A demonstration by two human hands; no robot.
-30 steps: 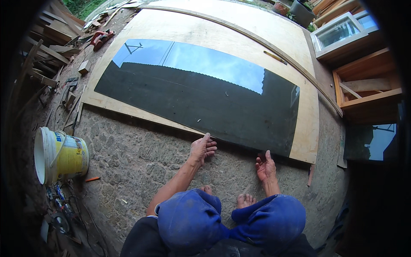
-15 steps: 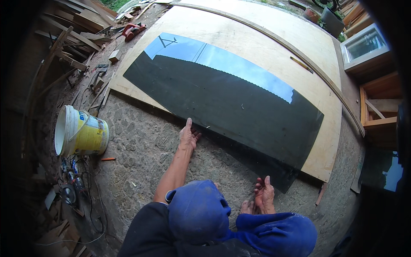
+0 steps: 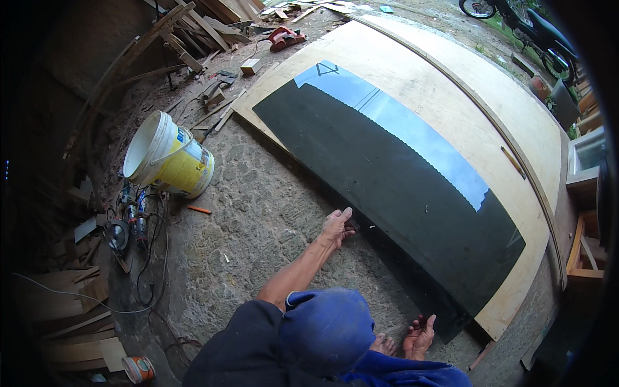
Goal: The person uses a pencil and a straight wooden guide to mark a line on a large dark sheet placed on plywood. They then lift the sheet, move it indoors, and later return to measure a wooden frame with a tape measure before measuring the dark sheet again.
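A large dark glass sheet (image 3: 387, 180) with reflected sky lies on a pale plywood board (image 3: 438, 64). Along its near side, a darker see-through glass strip (image 3: 412, 277) juts past the board over the concrete; whether it is a separate pane I cannot tell. My left hand (image 3: 338, 226) is closed on the near glass edge, around its middle, thumb on top. My right hand (image 3: 419, 335), palm up with curled fingers, holds the glass edge by the lower right corner. A long wooden strip (image 3: 464, 87) runs across the board behind the glass.
At left are a white-and-yellow bucket (image 3: 164, 164), power tools (image 3: 119, 235) with cables, an orange stick (image 3: 200, 209) and scrap wood (image 3: 74, 290). A red tool (image 3: 287, 39) lies behind. Window frames (image 3: 583, 155) stand at right, a motorcycle (image 3: 535, 35) at the far back.
My view has swung leftward. A dark glass strip now extends past the board's front edge toward me, with both my hands along it; it was not showing a second ago.
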